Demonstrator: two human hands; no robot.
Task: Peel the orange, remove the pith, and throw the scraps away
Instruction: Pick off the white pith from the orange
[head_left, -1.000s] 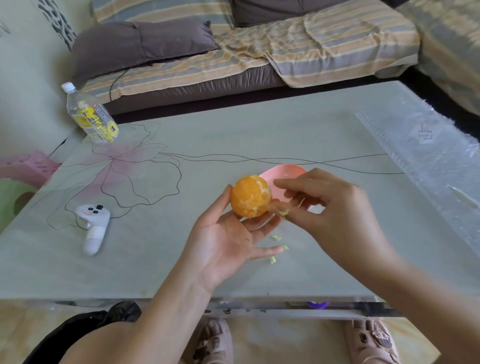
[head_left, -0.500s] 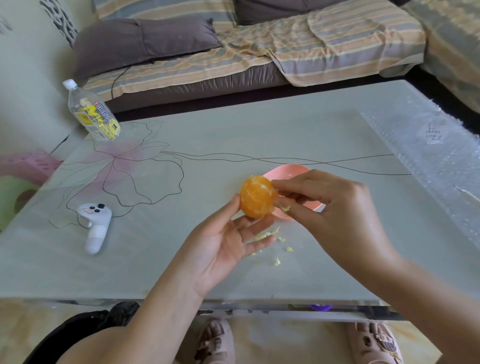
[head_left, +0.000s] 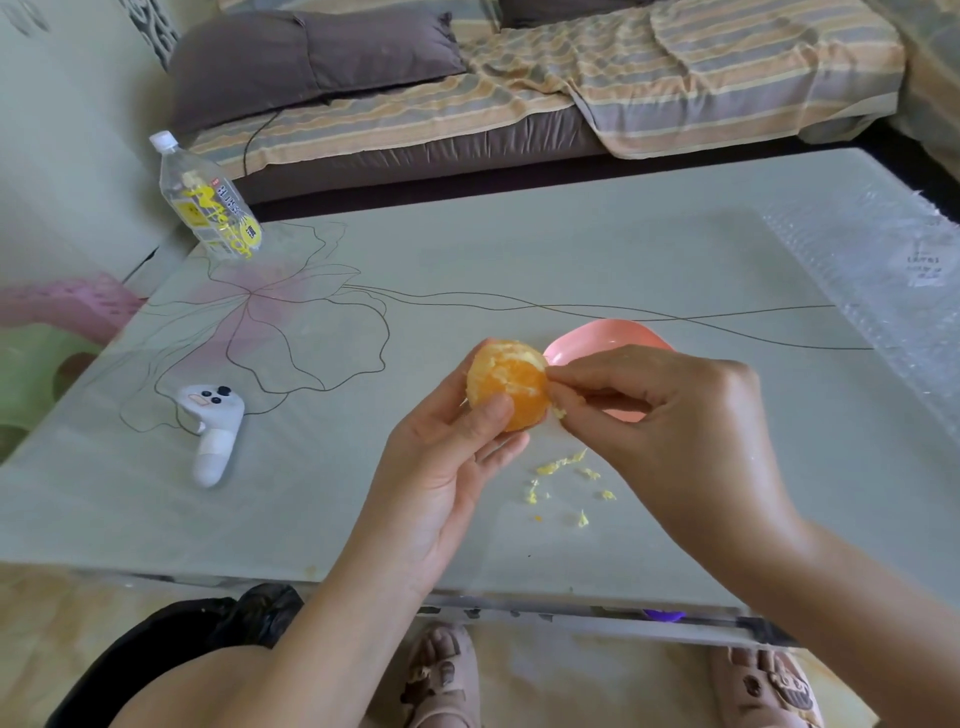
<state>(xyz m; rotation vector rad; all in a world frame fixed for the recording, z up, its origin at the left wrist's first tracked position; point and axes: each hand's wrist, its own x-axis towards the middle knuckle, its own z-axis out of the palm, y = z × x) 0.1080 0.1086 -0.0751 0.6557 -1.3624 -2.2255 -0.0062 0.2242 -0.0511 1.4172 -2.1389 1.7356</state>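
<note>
Orange fruit (head_left: 506, 384), pink bowl (head_left: 597, 340), flower-patterned table (head_left: 467, 270) (striped sofa (head_left: 571, 78) behind)

the yellow label (head_left: 221, 221) on the bottle (head_left: 179, 174) bears lettering too blurred to read.

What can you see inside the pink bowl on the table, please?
The visible far part of the pink bowl shows only bare pink inside. The right hand, pinching pith off the orange, covers its near half, so anything lying there cannot be seen.
</note>
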